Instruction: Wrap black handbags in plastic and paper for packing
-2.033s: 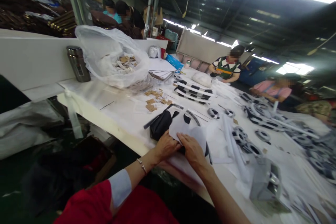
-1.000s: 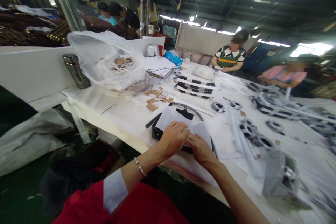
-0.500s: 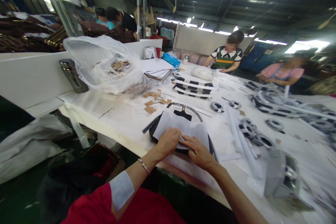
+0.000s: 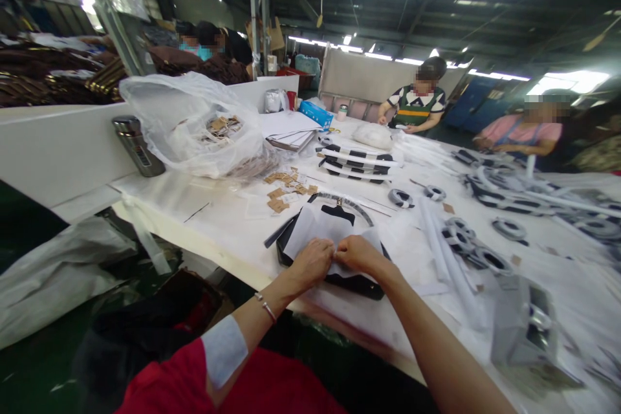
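A black handbag (image 4: 356, 286) lies flat on the white table (image 4: 194, 207), mostly covered by a sheet of white tissue paper (image 4: 314, 229). My left hand (image 4: 313, 263) and my right hand (image 4: 356, 255) meet on top of that paper, their fingers pinching it together above the bag. A curved black-and-silver strap (image 4: 339, 198) arcs just beyond the paper. A small black tab (image 4: 338, 214) shows on the sheet. Most of the bag's top is hidden by the paper and my hands.
Left of me stand a steel flask (image 4: 138, 145) and a plastic bag of tags (image 4: 208, 132). Loose tan tags (image 4: 279, 191) lie nearby. Striped straps (image 4: 356, 162), rolled paper and black-and-white rings cover the table's right side. Co-workers (image 4: 420, 103) stand beyond it.
My right hand has moved left and my hands have drawn together, gathering the paper over the bag. More of the bag's black front now shows below them.
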A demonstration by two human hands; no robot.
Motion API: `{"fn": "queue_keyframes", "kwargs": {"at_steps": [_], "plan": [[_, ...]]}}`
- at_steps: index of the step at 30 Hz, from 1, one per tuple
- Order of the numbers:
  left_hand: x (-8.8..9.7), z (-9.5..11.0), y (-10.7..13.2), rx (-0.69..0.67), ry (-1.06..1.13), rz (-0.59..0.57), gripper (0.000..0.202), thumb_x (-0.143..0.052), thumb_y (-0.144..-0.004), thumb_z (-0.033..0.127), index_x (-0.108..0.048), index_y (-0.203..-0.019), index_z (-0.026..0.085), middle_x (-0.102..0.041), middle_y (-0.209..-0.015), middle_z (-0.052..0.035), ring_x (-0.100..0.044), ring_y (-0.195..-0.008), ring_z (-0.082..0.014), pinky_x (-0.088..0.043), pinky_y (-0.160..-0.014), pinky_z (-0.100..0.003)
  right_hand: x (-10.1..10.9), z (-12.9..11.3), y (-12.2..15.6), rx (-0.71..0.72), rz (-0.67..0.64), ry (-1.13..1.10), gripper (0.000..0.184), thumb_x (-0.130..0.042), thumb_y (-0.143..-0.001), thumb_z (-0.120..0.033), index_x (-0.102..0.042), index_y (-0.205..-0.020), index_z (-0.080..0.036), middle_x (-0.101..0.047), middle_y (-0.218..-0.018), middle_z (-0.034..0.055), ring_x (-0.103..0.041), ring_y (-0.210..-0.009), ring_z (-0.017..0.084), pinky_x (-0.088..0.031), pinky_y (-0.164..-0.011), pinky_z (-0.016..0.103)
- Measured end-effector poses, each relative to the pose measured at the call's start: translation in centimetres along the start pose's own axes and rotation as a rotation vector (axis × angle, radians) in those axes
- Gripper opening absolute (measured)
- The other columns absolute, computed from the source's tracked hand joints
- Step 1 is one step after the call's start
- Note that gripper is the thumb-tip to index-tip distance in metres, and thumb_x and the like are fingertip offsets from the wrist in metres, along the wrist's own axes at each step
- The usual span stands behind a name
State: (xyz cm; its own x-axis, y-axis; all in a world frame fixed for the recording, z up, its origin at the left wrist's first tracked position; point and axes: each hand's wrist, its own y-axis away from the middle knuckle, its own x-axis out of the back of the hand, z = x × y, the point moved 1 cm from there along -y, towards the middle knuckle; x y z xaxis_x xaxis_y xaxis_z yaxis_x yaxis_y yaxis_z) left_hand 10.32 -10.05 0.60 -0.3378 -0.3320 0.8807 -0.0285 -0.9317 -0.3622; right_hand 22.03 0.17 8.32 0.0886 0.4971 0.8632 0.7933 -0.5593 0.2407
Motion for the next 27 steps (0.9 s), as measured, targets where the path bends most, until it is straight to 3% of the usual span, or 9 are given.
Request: {"fn": "queue_keyframes", "kwargs": {"at_steps": [4,9,13,19,24,27], "plan": [[0.6,0.2,0.1,0.02,0.027,0.047,0.022,-0.044,-0.092,0.01,-0.062,-0.103,0.017,-0.069,-0.106,-0.0071,-0.065,-0.102,-0.0209,-0.047,-0.105,-0.039,-0.3,-0.4,0.0,-0.047,0.061,0.07,0.009,-0.069,-0.075,-0.025,-0.073,-0.07,-0.019,-0.069,-0.068,0.0038,-0.06,-0.069,0.018,-0.034,-0.061,0.026],[0.9,-0.2,0.6,0.024,0.134,0.169,0.017,-0.043,-0.092,0.013,-0.058,-0.097,0.02,-0.067,-0.092,-0.0055,-0.066,-0.087,-0.0214,-0.057,-0.08,-0.036,-1.3,0.0,1.4,-0.084,0.174,0.055,0.014,-0.073,-0.079,-0.036,-0.075,-0.085,-0.023,-0.075,-0.083,0.002,-0.066,-0.079,0.018,-0.039,-0.065,0.024],[-0.6,-1.7,0.7,-0.051,0.236,0.232,0.017,-0.045,-0.093,0.018,-0.059,-0.101,0.023,-0.068,-0.103,-0.0058,-0.067,-0.095,-0.0206,-0.057,-0.084,-0.033,-2.6,1.0,1.5,-0.061,0.264,-0.014,0.017,-0.075,-0.08,-0.034,-0.074,-0.094,-0.026,-0.076,-0.088,-0.0041,-0.067,-0.081,0.012,-0.041,-0.07,0.02],[-2.2,-3.0,0.9,-0.15,0.086,0.337,0.026,-0.042,-0.099,0.034,-0.066,-0.105,0.025,-0.074,-0.103,-0.0056,-0.07,-0.097,-0.0214,-0.059,-0.087,-0.032,-4.9,2.5,1.1,0.036,0.496,-0.2,0.016,-0.08,-0.078,-0.033,-0.077,-0.094,-0.029,-0.076,-0.089,-0.0033,-0.067,-0.089,0.016,-0.042,-0.085,0.026],[-2.8,-4.1,0.7,-0.178,0.019,0.367,0.035,-0.038,-0.101,0.044,-0.069,-0.103,0.028,-0.076,-0.101,-0.003,-0.073,-0.093,-0.0217,-0.06,-0.087,-0.032,-5.5,3.2,0.3,0.04,0.502,-0.287,0.012,-0.079,-0.079,-0.034,-0.079,-0.091,-0.033,-0.078,-0.09,-0.0042,-0.07,-0.087,0.014,-0.045,-0.083,0.022],[-3.3,-4.8,0.4,-0.143,0.059,0.29,0.037,-0.039,-0.099,0.046,-0.071,-0.099,0.028,-0.077,-0.098,-0.003,-0.073,-0.091,-0.0223,-0.06,-0.085,-0.031,-5.4,3.2,-0.1,0.031,0.494,-0.25,0.016,-0.08,-0.078,-0.035,-0.079,-0.094,-0.034,-0.078,-0.09,-0.0035,-0.07,-0.088,0.015,-0.047,-0.083,0.023]]}}
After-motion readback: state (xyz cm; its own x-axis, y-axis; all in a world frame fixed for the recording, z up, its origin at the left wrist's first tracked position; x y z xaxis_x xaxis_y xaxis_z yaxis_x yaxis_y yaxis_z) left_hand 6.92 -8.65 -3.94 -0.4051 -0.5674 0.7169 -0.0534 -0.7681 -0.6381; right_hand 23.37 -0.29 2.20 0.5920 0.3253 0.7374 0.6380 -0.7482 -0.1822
